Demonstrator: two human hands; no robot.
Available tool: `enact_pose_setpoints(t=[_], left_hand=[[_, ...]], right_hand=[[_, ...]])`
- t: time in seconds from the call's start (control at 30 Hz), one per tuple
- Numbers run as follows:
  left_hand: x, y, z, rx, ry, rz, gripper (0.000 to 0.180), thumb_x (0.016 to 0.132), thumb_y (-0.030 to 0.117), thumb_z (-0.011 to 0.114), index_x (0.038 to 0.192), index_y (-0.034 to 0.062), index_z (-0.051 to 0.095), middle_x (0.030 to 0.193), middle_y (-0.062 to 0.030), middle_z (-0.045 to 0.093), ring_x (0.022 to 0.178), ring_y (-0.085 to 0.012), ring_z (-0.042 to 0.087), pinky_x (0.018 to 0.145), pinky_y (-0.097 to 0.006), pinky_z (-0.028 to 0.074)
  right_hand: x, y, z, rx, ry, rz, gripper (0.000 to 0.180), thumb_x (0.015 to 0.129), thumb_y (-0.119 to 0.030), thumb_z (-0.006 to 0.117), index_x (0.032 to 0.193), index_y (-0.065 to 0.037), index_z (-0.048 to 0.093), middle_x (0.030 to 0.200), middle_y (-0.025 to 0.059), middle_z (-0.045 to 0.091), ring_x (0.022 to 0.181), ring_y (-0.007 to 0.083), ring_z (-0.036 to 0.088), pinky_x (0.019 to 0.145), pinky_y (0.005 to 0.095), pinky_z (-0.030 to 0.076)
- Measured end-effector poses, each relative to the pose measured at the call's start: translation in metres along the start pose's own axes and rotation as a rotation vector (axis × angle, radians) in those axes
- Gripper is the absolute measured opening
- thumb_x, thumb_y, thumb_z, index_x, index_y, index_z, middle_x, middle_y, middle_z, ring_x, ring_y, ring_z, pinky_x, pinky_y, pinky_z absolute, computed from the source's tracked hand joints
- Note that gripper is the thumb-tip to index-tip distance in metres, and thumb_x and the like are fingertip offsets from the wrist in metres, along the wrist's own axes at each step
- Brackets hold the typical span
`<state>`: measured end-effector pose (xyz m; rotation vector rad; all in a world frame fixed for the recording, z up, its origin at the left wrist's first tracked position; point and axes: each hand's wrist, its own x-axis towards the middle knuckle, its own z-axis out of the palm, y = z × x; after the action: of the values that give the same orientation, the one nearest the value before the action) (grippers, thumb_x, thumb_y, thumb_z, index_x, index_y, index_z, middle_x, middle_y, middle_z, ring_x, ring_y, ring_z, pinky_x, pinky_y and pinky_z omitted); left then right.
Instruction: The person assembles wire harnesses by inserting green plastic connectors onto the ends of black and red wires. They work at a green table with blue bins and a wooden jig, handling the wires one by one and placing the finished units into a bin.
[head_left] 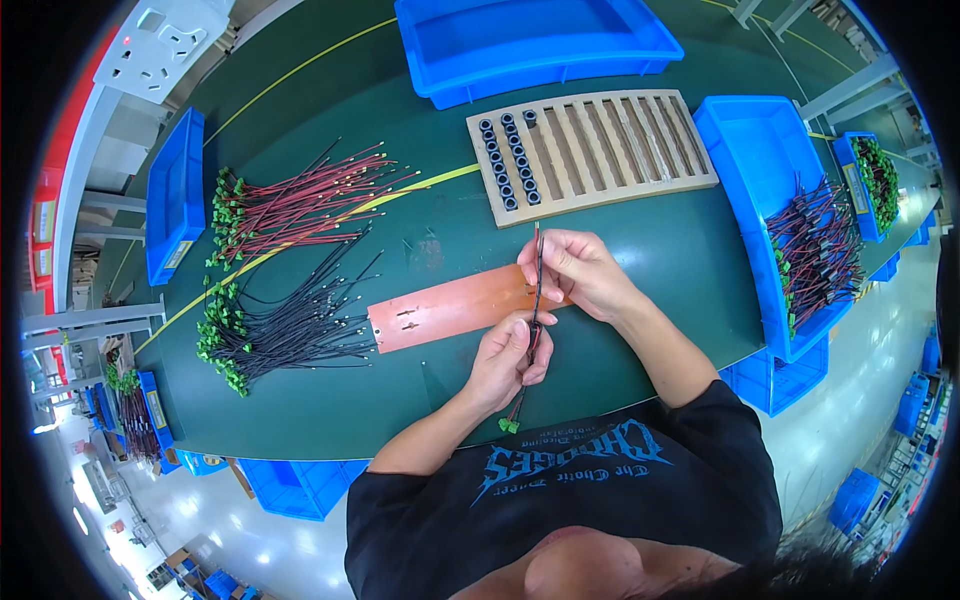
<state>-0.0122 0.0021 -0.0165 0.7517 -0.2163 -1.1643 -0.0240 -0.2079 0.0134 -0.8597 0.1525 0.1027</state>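
My left hand (508, 362) is closed around a pair of red and black wires (540, 270) just in front of my chest. A small dark piece, partly hidden by the fingers, sits on the wires at this hand. Below it hangs the wires' green connector (509, 425). Higher up, my right hand (585, 272) pinches the same wires near their upper ends, which point away from me. Beneath both hands lies a flat copper-coloured strip (440, 308) with small slots, its right end covered by the right hand.
Red wires (300, 200) and black wires (300, 318) with green connectors lie left. A slotted tan rack (600, 204) holds black ring-shaped parts (508, 165). Blue bins stand behind (540, 70) and at right (745, 150), the latter holding wire assemblies (815, 250). A blue bin (178, 200) stands far left.
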Motion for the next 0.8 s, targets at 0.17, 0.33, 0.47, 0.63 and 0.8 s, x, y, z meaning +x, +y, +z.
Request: enact_pose_setpoints(t=[0.17,0.33,0.47,0.63,0.8], left_hand=[[0.001,0.000,0.000,-0.045,-0.005,0.010,0.041,0.111,0.042,0.039,0.127,0.0073,0.052,0.079,-0.0065,0.053,0.055,-0.0091,0.035,0.050,-0.025,0.030],[0.002,0.002,0.000,-0.072,0.020,-0.001,0.040,0.111,0.042,0.037,0.126,0.0082,0.052,0.078,-0.0059,0.051,0.055,-0.0079,0.031,0.049,-0.024,0.027],[0.002,0.002,0.000,-0.100,0.020,-0.022,0.041,0.111,0.043,0.037,0.126,0.0074,0.051,0.080,-0.0047,0.054,0.055,-0.0071,0.032,0.051,-0.023,0.026],[0.002,0.002,0.001,-0.078,0.042,-0.006,0.041,0.111,0.044,0.039,0.125,0.0072,0.052,0.080,-0.0046,0.054,0.055,-0.0059,0.030,0.050,-0.023,0.025],[0.002,0.002,-0.003,0.076,0.003,0.007,0.041,0.110,0.045,0.040,0.124,0.0088,0.052,0.079,-0.0047,0.055,0.054,-0.0057,0.030,0.049,-0.022,0.025]], right_hand=[[0.001,0.007,0.000,-0.154,0.077,-0.110,0.030,0.107,-0.027,0.057,0.104,0.001,0.068,0.088,0.0053,0.068,0.065,0.0069,0.055,0.059,0.0223,0.045],[0.000,0.004,0.005,-0.261,0.132,-0.136,0.031,0.107,-0.026,0.056,0.103,0.002,0.069,0.089,0.0046,0.070,0.068,0.0061,0.058,0.061,0.0221,0.047],[-0.001,0.004,0.007,-0.306,0.105,-0.131,0.024,0.107,-0.021,0.057,0.104,0.000,0.069,0.091,0.0051,0.071,0.067,0.0071,0.061,0.060,0.0222,0.048],[-0.002,0.009,0.005,-0.466,0.174,-0.065,0.023,0.104,-0.020,0.061,0.103,0.002,0.071,0.086,0.0049,0.070,0.063,0.0065,0.060,0.056,0.0222,0.047],[-0.003,0.006,0.008,-0.107,0.162,0.009,0.028,0.103,-0.024,0.065,0.101,0.003,0.073,0.083,0.0047,0.071,0.063,0.0055,0.059,0.056,0.0214,0.046]])
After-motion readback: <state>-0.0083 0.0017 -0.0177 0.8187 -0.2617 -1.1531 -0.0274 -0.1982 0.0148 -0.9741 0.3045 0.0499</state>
